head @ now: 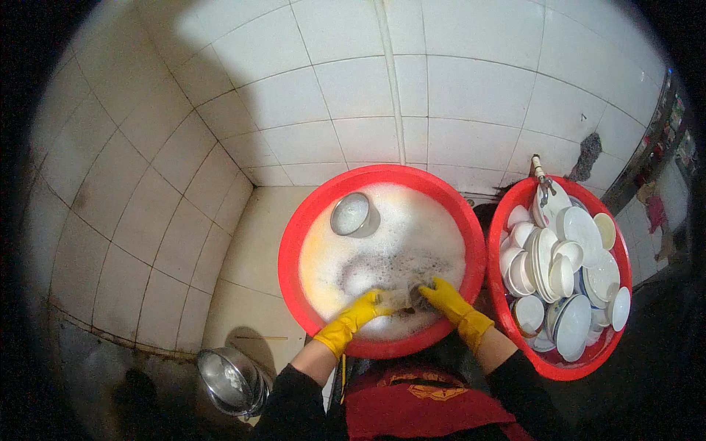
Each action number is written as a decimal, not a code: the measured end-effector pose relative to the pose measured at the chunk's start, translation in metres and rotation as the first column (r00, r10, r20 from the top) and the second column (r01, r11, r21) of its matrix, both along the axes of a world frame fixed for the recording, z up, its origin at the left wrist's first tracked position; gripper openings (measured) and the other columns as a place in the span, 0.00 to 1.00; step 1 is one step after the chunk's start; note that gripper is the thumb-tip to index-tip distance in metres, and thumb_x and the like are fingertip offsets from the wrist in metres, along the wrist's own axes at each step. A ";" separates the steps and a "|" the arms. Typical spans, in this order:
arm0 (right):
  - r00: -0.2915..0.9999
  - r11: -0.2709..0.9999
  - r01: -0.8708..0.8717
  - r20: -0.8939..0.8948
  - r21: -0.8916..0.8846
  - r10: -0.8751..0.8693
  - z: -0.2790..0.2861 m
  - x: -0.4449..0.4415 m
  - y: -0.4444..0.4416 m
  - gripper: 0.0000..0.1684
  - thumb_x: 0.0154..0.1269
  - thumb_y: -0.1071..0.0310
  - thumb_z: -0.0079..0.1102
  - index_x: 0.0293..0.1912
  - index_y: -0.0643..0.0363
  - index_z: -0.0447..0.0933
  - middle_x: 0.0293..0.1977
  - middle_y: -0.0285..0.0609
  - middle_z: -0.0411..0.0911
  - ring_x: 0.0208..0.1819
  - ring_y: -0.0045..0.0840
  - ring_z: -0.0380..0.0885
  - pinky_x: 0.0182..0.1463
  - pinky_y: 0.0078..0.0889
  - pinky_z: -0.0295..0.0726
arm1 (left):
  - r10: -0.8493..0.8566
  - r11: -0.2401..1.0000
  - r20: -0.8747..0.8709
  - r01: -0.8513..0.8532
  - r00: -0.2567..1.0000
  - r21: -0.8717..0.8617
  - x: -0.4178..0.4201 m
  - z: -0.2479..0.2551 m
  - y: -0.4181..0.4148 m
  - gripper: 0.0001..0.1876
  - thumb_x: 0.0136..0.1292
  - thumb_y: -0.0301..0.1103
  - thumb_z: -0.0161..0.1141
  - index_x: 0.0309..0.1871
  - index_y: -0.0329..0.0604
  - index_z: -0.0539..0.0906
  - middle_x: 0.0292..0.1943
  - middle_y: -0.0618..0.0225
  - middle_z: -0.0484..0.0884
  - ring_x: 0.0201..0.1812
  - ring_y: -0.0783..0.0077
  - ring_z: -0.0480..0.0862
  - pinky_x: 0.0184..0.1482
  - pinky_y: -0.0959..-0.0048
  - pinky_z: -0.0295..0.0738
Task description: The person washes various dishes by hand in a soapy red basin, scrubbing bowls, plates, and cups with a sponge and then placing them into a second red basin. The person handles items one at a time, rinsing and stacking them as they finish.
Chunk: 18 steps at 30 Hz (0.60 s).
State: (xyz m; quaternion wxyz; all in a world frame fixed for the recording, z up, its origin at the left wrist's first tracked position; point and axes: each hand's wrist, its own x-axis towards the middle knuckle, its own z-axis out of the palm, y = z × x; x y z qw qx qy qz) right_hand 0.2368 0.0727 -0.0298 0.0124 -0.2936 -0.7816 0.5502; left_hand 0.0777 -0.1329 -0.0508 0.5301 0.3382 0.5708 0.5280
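Note:
A large red plastic basin point(289, 264) of foamy water stands before me. Over its near part, my left hand point(361, 314), in a yellow rubber glove, grips the left side of a translucent, wet item point(396, 300), perhaps a glass or small container. My right hand point(444, 297), gloved alike, is at the item's right end with something dark, possibly a scrubber, at its fingers; blur and foam hide the exact grip. A round metal bowl point(353, 214) holding suds floats at the basin's far left.
At the right, a second red basin point(496, 281) is heaped with white bowls and plates point(579, 234), under a wall tap point(545, 184). Stacked metal pots point(223, 380) stand on the floor at lower left. A thin stick point(259, 337) lies near them. Tiled walls point(364, 88) rise behind and at left.

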 end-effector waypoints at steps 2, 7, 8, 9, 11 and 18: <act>0.997 0.997 -0.021 0.072 0.076 0.016 -0.013 -0.008 -0.009 0.28 0.65 0.53 0.66 0.53 0.68 0.78 0.44 0.52 0.85 0.46 0.33 0.83 0.50 0.36 0.80 | 0.142 0.990 0.059 -0.141 0.988 -0.016 0.006 -0.002 0.005 0.26 0.65 0.37 0.69 0.64 0.41 0.76 0.52 0.63 0.85 0.49 0.68 0.84 0.52 0.69 0.78; 0.994 0.997 -0.061 -0.090 0.051 0.065 -0.017 -0.017 -0.031 0.23 0.65 0.55 0.64 0.51 0.64 0.80 0.45 0.57 0.84 0.48 0.43 0.83 0.52 0.43 0.79 | 0.436 0.900 0.327 -0.416 0.838 -0.133 0.004 0.002 0.010 0.26 0.68 0.43 0.64 0.65 0.42 0.75 0.52 0.62 0.85 0.48 0.65 0.85 0.52 0.65 0.79; 0.987 0.996 -0.091 -0.133 0.005 0.091 -0.009 -0.015 -0.037 0.21 0.64 0.55 0.64 0.49 0.62 0.81 0.45 0.57 0.84 0.47 0.45 0.83 0.52 0.45 0.79 | 0.484 0.874 0.351 -0.459 0.801 -0.157 0.002 0.003 0.006 0.26 0.69 0.45 0.63 0.65 0.42 0.75 0.52 0.62 0.85 0.48 0.64 0.85 0.52 0.64 0.79; 0.974 0.956 -0.180 -0.097 0.232 0.207 0.000 -0.015 -0.036 0.19 0.63 0.56 0.64 0.47 0.62 0.81 0.43 0.57 0.84 0.46 0.47 0.83 0.51 0.47 0.79 | 0.526 0.850 0.363 -0.496 0.769 -0.180 0.001 0.004 0.003 0.26 0.69 0.46 0.62 0.65 0.43 0.75 0.52 0.62 0.85 0.48 0.63 0.85 0.52 0.63 0.80; 0.922 0.709 -0.324 0.039 0.627 0.386 0.020 -0.020 -0.023 0.16 0.61 0.59 0.63 0.42 0.60 0.82 0.40 0.58 0.84 0.44 0.51 0.82 0.48 0.50 0.79 | 0.591 0.805 0.362 -0.552 0.721 -0.217 -0.003 0.005 -0.001 0.26 0.71 0.49 0.60 0.65 0.43 0.75 0.52 0.61 0.85 0.48 0.62 0.85 0.52 0.62 0.80; 0.947 0.794 -0.299 0.064 0.529 0.314 0.017 -0.028 0.002 0.14 0.60 0.59 0.63 0.37 0.61 0.82 0.33 0.55 0.83 0.41 0.55 0.80 0.47 0.52 0.78 | 0.634 0.771 0.316 -0.605 0.706 -0.198 -0.015 0.012 -0.007 0.26 0.74 0.52 0.56 0.65 0.43 0.74 0.52 0.57 0.84 0.48 0.58 0.86 0.51 0.57 0.81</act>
